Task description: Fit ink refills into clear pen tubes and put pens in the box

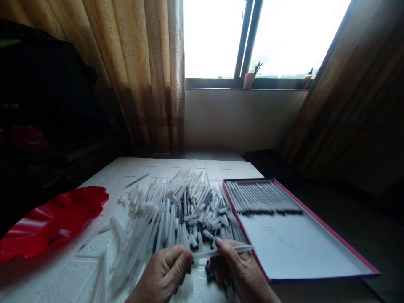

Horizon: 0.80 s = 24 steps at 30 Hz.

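Observation:
A slim translucent pen barrel (205, 254) spans the gap between my two hands, close to the table's front. My left hand (166, 269) pinches its left end between thumb and fingers. Toward the other end, my right hand (241, 269) grips it, and the narrow tip pokes out past the fingers to the right. Just beyond my hands lies a big loose pile of clear pen barrels (160, 219), mixed with pale caps (217, 221) and dark pieces. Small black parts lie beneath my right hand, partly hidden by it.
A shallow pink-edged box (331, 227) at right holds a row of pens (263, 195) with black ends. At left sits a red wavy-rimmed dish (63, 214) with a small pale piece inside. A white brick-patterned surface (85, 265) covers the table. Curtains and a window stand behind.

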Available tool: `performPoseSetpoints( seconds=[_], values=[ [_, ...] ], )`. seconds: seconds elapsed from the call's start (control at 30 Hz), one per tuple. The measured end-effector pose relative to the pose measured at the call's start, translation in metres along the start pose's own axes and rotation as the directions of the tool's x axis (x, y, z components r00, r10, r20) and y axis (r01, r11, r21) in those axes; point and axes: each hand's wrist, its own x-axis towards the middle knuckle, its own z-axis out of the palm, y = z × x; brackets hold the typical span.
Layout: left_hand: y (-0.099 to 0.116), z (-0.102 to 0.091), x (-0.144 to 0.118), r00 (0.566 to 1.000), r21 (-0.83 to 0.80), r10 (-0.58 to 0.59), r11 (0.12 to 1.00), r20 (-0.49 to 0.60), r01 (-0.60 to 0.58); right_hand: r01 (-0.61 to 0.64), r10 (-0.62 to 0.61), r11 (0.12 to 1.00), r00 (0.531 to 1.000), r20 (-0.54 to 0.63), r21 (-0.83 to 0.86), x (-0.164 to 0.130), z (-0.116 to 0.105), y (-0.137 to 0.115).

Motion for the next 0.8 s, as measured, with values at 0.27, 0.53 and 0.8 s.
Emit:
performPoseSetpoints(
  seconds=[0.27,0.53,0.8],
  values=[
    [0.005,-0.007,-0.009,0.724,0.76,0.677,0.401,0.13,-0.512,-0.193,0.198,0.973,0.98,-0.026,0.123,0.006,-0.002,0.01],
    [0.003,-0.004,-0.005,0.871,0.6,0.489,0.685,0.042,-0.413,0.017,-0.016,0.998,1.0,0.015,-0.053,0.002,-0.004,-0.006],
    [-0.001,0.0,-0.005,0.963,0.388,0.255,0.882,0.083,-0.267,0.028,-0.023,0.999,0.994,0.111,-0.042,0.009,-0.003,0.012]
  ],
)
